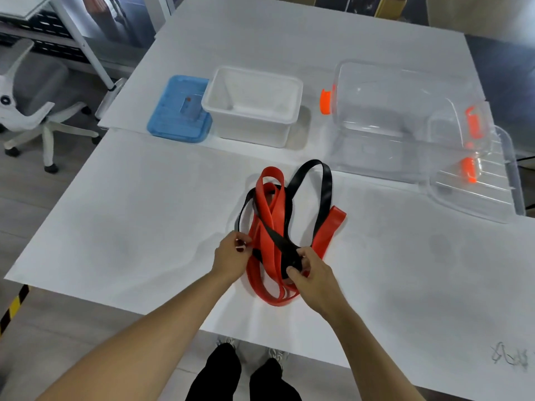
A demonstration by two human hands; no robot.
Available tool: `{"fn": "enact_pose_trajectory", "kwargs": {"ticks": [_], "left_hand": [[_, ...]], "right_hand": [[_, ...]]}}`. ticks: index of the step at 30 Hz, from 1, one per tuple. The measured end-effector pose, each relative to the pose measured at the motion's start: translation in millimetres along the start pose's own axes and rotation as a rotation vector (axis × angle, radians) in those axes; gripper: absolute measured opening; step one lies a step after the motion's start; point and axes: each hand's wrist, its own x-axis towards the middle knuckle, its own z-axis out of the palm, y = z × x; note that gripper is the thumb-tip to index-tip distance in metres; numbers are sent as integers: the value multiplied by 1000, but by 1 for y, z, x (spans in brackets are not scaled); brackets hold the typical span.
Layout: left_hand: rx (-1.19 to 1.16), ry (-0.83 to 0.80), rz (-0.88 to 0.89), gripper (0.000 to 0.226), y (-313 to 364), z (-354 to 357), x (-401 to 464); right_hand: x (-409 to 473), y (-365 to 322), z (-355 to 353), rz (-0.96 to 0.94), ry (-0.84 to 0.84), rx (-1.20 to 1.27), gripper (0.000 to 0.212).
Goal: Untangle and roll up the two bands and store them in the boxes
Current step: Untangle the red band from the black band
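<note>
A red band [267,224] and a black band [312,195] lie tangled together on the white table [130,215], near its front edge. The right grip [311,273] pinches a black strand between thumb and curled fingers. The left grip [231,254] pinches the tangle's left side. Beyond stand a white box [252,105], a blue lid [179,111] to its left, and a clear box [385,111] far right.

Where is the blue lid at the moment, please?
In the head view the blue lid lies flat on the table at the far left, touching the white box.
</note>
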Motion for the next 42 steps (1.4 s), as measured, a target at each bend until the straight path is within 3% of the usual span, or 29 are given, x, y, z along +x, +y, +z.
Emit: {"fn": "enact_pose_trajectory", "kwargs": {"ticks": [2,9,13,19,23,27,34,37,42], "left_hand": [[-75,66,14,28,12,-5,-4],[-166,53,199,19,60,-38,-31],[-273,17,222,23,82,-54,-42],[-240,12,349,35,125,-73,-58],[-345,79,400,36,157,-87,-68],[-376,35,495,34,185,-98,-82],[-459,-27,547,28,224,-113,-99],[-449,-23,547,22,231,-113,-104],[-472,-27,583,20,238,-114,-108]], "right_hand": [[-3,-1,-6,12,52,33,16],[-3,-26,-29,39,259,196,17],[-2,-41,-41,4,320,357,20],[-15,-71,-66,-139,336,559,25],[-21,-95,-81,-235,390,537,26],[-19,-107,-88,-157,451,379,38],[-19,-110,-80,-99,335,270,13],[-13,-103,-60,-72,177,245,17],[-4,-81,-36,26,37,-71,42]]}}
